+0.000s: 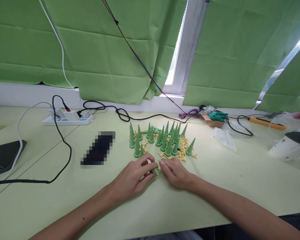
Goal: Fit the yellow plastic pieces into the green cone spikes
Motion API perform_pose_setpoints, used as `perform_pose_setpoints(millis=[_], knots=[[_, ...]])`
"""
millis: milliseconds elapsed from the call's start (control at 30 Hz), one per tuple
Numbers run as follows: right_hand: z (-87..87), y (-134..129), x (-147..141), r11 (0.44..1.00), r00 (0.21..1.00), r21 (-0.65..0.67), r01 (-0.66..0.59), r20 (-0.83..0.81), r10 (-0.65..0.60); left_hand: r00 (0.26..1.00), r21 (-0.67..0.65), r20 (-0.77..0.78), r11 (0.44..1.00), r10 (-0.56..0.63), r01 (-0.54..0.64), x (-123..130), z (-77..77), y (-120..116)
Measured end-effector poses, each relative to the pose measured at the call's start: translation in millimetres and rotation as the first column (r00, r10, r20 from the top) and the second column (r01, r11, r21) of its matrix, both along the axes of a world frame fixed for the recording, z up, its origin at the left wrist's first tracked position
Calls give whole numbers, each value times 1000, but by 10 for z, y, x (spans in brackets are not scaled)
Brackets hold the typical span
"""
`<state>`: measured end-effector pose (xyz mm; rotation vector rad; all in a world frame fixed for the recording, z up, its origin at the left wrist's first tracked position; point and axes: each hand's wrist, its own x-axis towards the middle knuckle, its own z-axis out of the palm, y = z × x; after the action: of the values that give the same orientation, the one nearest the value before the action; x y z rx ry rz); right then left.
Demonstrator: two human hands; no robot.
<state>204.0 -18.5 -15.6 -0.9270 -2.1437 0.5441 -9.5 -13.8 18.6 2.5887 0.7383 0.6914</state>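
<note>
Head view: the left hand (137, 172) pinches a green cone (155, 171), presumably steadying it, beside the right hand (176, 174), fingers curled (hold unclear).

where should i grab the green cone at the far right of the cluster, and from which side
Probably best around the middle of its body: the green cone stands point up, widening toward a broad base, so the thin tip offers less to pinch. Come from the right and above, since yellow pieces and other cones crowd its left.
</note>
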Motion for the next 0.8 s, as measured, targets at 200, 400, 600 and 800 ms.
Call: perform_pose_setpoints(millis=[200,400,600,800], knots=[[-7,-8,-11,999,997,-32,41,-64,-43,993,-57,64,994,100,-96,9,-42,4],[-24,-7,-20,991,974,-23,130,-183,-132,950,-272,192,943,248,-191,50,-17,-9],[-18,-17,-26,988,945,-20,151,-292,-150,882,-523,258,825,394,-215,86,35,-22],[-18,-28,-26,984,953,83,156,-275,-127,898,-777,290,630,330,20,100,62,10]])
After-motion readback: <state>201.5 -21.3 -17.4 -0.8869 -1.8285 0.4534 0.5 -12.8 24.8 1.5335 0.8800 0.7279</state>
